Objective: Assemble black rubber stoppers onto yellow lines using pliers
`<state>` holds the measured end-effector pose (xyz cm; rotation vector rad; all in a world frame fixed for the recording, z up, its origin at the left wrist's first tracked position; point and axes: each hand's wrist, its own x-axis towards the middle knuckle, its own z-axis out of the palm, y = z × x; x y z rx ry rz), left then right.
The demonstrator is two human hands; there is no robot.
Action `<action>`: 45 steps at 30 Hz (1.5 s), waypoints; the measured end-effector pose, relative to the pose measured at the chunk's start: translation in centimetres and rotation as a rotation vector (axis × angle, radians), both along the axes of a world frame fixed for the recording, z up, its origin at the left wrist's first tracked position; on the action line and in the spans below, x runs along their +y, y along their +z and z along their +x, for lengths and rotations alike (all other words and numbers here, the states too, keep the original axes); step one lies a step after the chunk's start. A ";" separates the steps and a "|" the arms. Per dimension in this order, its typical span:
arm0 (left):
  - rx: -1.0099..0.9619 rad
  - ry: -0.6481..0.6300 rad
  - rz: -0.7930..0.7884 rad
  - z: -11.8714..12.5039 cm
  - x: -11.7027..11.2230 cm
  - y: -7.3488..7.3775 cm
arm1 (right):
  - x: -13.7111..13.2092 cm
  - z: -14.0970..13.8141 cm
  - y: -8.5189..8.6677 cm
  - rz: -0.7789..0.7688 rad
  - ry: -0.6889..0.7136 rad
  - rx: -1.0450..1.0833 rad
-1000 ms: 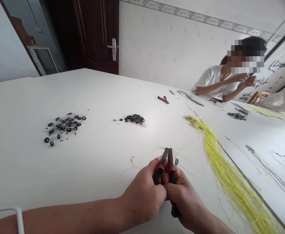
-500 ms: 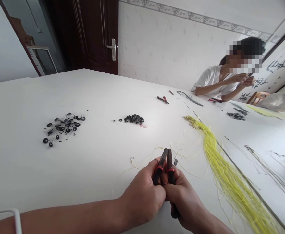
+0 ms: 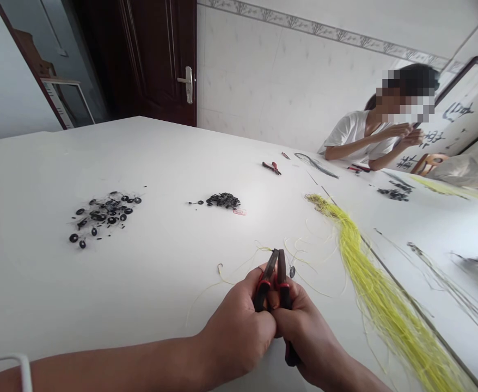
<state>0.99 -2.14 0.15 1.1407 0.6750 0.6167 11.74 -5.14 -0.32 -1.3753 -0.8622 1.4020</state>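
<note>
My left hand (image 3: 243, 321) is closed around a pair of pliers (image 3: 269, 267) with a black handle and red collar. My right hand (image 3: 306, 324) grips a second pair of pliers (image 3: 282, 267), whose black handle shows below the palm. Both tool tips meet near the end of a thin yellow line (image 3: 264, 249), at a small dark piece too tiny to name. Just right of the jaws is a small black disc (image 3: 292, 271). Left of my hands, a fish hook (image 3: 220, 268) lies on pale line. Fingers partly hide both handles.
The white table (image 3: 161, 163) carries a loose pile of black discs (image 3: 108, 211) and a denser dark pile (image 3: 224, 200). More pliers (image 3: 271, 167) lie farther back. A long yellow line bundle (image 3: 357, 245) stretches along the right. Across the table sits a person (image 3: 353, 130) with raised hands.
The whole view has shifted slightly. Both hands keep their grips, with the plier tips still together. At the far right edge, part of another person's hand has come into view.
</note>
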 end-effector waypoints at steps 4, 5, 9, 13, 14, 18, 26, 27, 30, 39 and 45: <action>0.014 0.009 -0.006 0.0 0.0 0.0 | 0.1 0.0 0.0 -0.010 0.009 -0.010; 0.019 0.005 -0.006 0.0 0.0 0.0 | 0.1 0.0 0.0 -0.006 0.013 -0.010; 0.025 -0.007 0.008 0.1 0.0 0.0 | 0.2 0.0 0.1 0.010 0.029 0.016; 0.016 0.002 0.019 0.0 0.0 0.0 | 0.1 0.1 0.1 0.010 0.034 0.029; 0.013 0.004 0.021 0.0 0.0 0.1 | 0.1 0.0 0.1 0.009 0.033 0.032; 0.001 0.007 0.012 0.0 0.0 0.1 | 0.1 0.1 0.0 0.016 0.031 0.038; 0.033 0.014 -0.016 0.0 0.0 -0.4 | 0.1 -0.1 0.3 -0.025 -0.026 0.002; 0.034 0.019 -0.015 0.0 0.1 -0.4 | 0.2 -0.2 0.3 -0.037 -0.034 0.005; 0.030 0.031 -0.036 0.1 0.1 -0.3 | 0.4 -0.2 0.4 -0.069 -0.041 0.030; 0.050 0.040 -0.159 0.2 0.0 0.0 | 0.3 -0.5 1.3 -0.075 -0.011 0.064; 0.006 0.039 -0.069 0.1 0.1 -0.9 | 0.5 -0.4 0.9 -0.035 -0.025 0.040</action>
